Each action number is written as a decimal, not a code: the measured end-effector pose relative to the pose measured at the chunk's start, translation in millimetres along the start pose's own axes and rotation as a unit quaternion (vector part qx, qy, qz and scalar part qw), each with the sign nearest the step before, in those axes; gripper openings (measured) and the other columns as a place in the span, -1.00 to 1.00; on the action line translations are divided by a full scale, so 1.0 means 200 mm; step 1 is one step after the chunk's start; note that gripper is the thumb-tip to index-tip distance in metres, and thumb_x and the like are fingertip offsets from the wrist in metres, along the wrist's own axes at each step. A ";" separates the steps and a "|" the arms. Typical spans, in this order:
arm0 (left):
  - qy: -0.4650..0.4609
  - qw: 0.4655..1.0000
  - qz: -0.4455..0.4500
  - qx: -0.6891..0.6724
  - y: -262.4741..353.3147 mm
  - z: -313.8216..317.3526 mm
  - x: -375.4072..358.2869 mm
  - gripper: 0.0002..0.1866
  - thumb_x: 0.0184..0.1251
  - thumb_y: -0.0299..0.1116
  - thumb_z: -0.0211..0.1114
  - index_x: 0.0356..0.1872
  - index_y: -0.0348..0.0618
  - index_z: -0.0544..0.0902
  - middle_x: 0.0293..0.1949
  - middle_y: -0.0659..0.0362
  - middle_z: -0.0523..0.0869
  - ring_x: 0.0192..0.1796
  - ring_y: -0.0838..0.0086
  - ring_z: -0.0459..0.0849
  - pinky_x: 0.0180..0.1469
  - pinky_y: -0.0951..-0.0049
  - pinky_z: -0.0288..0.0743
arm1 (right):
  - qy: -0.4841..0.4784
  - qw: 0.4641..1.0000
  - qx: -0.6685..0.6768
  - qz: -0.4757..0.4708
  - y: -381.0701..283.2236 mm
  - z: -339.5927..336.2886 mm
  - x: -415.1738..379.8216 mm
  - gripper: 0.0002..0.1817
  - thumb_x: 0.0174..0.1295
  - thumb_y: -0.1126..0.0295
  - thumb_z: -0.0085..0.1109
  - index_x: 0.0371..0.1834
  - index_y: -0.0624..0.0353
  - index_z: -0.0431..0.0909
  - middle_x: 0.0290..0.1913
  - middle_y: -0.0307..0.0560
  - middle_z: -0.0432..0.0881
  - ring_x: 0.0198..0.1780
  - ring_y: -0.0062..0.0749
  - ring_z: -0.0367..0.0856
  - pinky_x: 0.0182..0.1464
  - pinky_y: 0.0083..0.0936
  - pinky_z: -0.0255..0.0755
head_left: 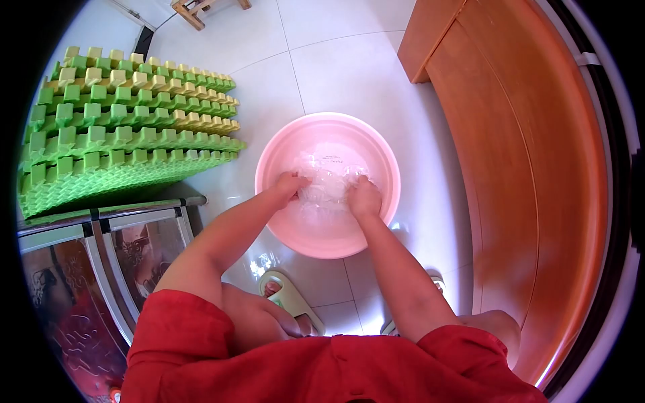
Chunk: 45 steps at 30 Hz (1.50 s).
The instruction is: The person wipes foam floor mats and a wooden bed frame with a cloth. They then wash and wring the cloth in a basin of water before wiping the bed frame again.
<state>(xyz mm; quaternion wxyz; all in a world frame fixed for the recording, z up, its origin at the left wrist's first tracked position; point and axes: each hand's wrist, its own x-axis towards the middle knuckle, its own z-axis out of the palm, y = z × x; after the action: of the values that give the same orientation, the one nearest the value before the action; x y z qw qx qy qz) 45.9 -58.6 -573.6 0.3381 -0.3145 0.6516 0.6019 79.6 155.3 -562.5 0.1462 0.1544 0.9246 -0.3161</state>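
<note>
A round pink basin (327, 250) stands on the floor in front of me. Inside it lies a clear, crinkled, see-through plastic piece (327, 188), shiny with bright glints. My left hand (291, 185) reaches over the basin's left side, fingers closed on the left edge of this plastic. On the opposite side, my right hand (365, 197) pinches its right edge, with the fingertips partly hidden. Faint dark print (332, 160) shows on the basin's bottom, just beyond the plastic.
Stacked green and yellow foam mats (127, 134) stand at the left, above a cabinet with glossy dark panels (148, 252). An orange-brown wooden cabinet (510, 148) runs along the right. A wooden stool (195, 15) is at the far end. My slippered foot (292, 299) is near the basin.
</note>
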 end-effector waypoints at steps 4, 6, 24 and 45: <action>-0.038 0.999 0.021 -0.001 0.04 -0.08 -0.06 -0.71 0.21 -0.45 0.29 -0.03 -0.20 0.59 -0.20 0.16 0.65 -0.22 0.42 0.64 -0.25 0.32 0.56 | 0.050 0.980 0.187 0.045 -0.01 -0.07 0.04 -0.80 0.18 0.30 0.17 -0.34 0.24 0.58 -0.40 0.08 0.65 -0.31 -0.10 0.63 -0.21 -0.24 0.46; -0.039 0.998 0.052 0.003 0.04 -0.09 -0.05 -0.73 0.19 -0.50 0.26 -0.05 -0.18 0.60 -0.23 0.17 0.64 -0.25 0.44 0.63 -0.27 0.33 0.56 | 0.036 0.962 0.255 0.096 -0.04 -0.16 0.04 -0.79 0.17 0.29 0.21 -0.38 0.24 0.58 -0.44 0.02 0.63 -0.38 -0.21 0.60 -0.26 -0.29 0.44; 0.110 0.972 0.070 0.198 -0.02 0.01 0.01 -0.76 0.35 -0.20 0.25 -0.35 -0.19 0.59 -0.52 0.26 0.54 -0.50 0.54 0.47 -0.45 0.48 0.34 | -0.004 0.999 0.020 -0.041 0.04 0.01 0.04 -0.76 0.21 0.30 0.13 -0.23 0.27 0.59 -0.47 0.06 0.62 -0.43 -0.17 0.57 -0.26 -0.30 0.42; -0.022 0.983 0.183 0.015 0.22 0.22 -0.51 -0.60 0.56 -0.12 -0.08 -0.19 -0.26 0.59 -0.46 0.20 0.59 -0.48 0.53 0.61 -0.51 0.53 0.53 | -0.026 0.967 0.253 -0.005 -0.33 -0.26 -0.07 -0.73 0.23 0.23 0.09 -0.25 0.19 0.67 -0.48 -0.02 0.68 -0.42 -0.29 0.67 -0.26 -0.34 0.49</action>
<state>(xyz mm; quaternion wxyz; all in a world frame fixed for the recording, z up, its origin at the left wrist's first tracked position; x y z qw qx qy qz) 71.2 -11.5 -467.3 0.2413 -0.1716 0.6995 0.6505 58.0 135.7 -481.3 0.1251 0.1736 0.8113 -0.5440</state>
